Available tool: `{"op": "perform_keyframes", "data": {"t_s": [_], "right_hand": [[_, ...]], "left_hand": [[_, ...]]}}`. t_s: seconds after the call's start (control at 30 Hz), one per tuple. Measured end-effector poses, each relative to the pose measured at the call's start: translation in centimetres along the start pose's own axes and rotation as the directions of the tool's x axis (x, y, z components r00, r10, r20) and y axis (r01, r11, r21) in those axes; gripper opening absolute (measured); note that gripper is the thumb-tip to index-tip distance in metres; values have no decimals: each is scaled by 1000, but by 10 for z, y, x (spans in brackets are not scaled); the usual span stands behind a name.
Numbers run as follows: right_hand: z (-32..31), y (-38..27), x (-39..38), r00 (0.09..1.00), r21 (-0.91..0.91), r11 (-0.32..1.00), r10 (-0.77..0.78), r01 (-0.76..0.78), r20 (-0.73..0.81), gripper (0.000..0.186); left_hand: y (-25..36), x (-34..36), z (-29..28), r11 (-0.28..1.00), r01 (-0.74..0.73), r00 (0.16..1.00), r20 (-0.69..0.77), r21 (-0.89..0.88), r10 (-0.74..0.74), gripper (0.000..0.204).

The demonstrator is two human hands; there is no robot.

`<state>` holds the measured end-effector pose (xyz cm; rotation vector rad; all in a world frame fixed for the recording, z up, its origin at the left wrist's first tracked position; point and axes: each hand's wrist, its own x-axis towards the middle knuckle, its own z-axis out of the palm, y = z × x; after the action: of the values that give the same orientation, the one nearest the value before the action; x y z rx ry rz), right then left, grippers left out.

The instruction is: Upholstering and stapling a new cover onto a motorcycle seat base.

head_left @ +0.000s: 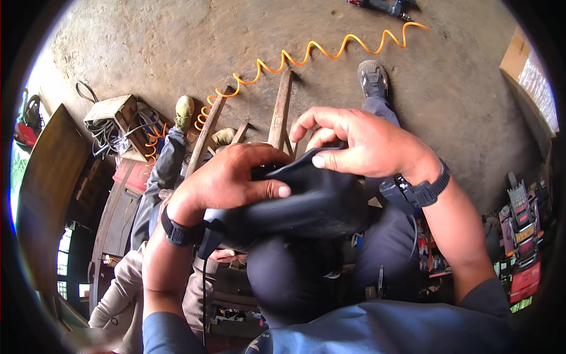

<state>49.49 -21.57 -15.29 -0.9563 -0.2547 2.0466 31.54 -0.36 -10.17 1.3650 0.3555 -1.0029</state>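
Across my thighs rests a bulky black seat-like piece (pixel 306 212) in smooth, leather-like covering, its far edge raised as a loose flap. My left hand (pixel 233 177) is closed over the left part of that edge, thumb on the near face and fingers curled behind. My right hand (pixel 359 141) pinches the raised flap, thumb in front; the other fingers bend over it and are partly hidden. What lies under the covering cannot be seen.
Beyond the piece stand wooden legs (pixel 281 109). A coiled orange air hose (pixel 312 50) crosses the concrete floor toward a power tool (pixel 383 7). Another person's sleeve (pixel 127 280) is close on my left. A wooden box (pixel 115 112) with cables stands at left, red-and-grey tools (pixel 522 236) at right.
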Motion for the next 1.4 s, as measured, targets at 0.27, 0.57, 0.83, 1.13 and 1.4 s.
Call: {"op": "perform_keyframes", "data": {"t_s": [0.27,0.57,0.83,1.13,1.4], "right_hand": [[21,-17,-2,947,-350,881,-317,318,62,46],[18,-27,14,947,-531,784,-254,321,197,21],[19,-29,27,946,-588,741,-259,326,198,34],[35,-40,38,941,-633,716,-100,293,322,16],[34,-32,39,932,-504,795,-206,337,298,15]], "left_hand": [[17,-22,8,941,-130,951,-228,313,207,45],[1,-60,10,989,101,937,-344,110,-57,72],[-24,-79,26,973,95,905,-426,212,4,29],[-43,-83,31,961,-146,838,-488,234,246,25],[-25,-62,11,989,-148,959,-246,-8,142,23]]}}
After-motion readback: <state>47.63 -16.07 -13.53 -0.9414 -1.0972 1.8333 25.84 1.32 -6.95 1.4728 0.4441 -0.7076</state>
